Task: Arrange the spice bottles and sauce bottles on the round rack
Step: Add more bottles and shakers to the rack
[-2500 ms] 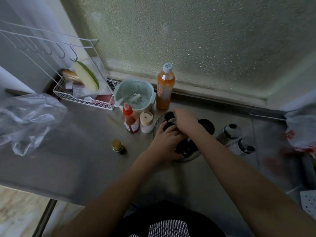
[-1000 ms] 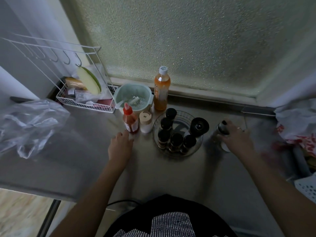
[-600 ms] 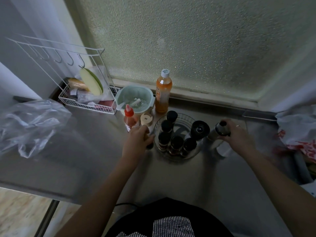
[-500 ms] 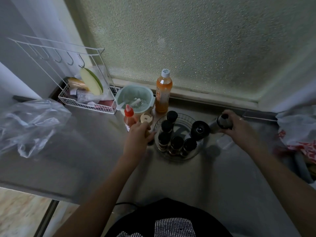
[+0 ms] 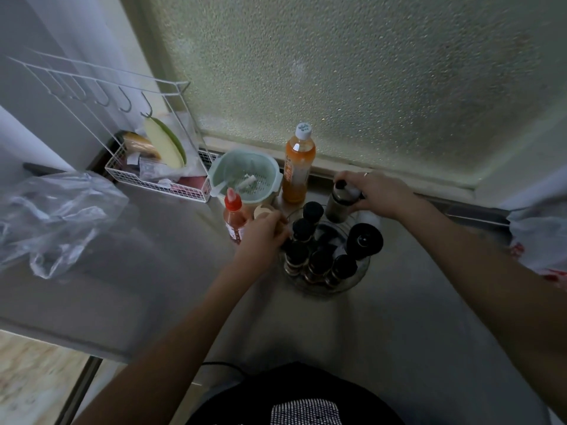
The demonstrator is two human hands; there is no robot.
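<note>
The round glass rack (image 5: 352, 282) stands on the steel counter with several dark-capped spice bottles (image 5: 319, 262) and a black grinder (image 5: 364, 240) on it. My right hand (image 5: 379, 194) grips a dark-topped shaker bottle (image 5: 339, 207), held tilted just above the rack's back edge. My left hand (image 5: 264, 233) is at the rack's left edge, its fingers closed on a small dark bottle (image 5: 287, 243) that is mostly hidden. Left of the rack stand a red sauce bottle (image 5: 234, 216) and a white bottle with a beige cap (image 5: 263, 211).
A tall orange bottle (image 5: 298, 170) and a green colander (image 5: 245, 177) stand behind the rack by the frosted window. A white wire basket (image 5: 159, 182) sits at the back left, a clear plastic bag (image 5: 52, 216) at far left, a white bag (image 5: 540, 234) at right.
My right hand has lifted the shaker from the counter on the right and carried it left to the rack's back. My left hand has brought the small bottle from the counter to the rack's left edge.
</note>
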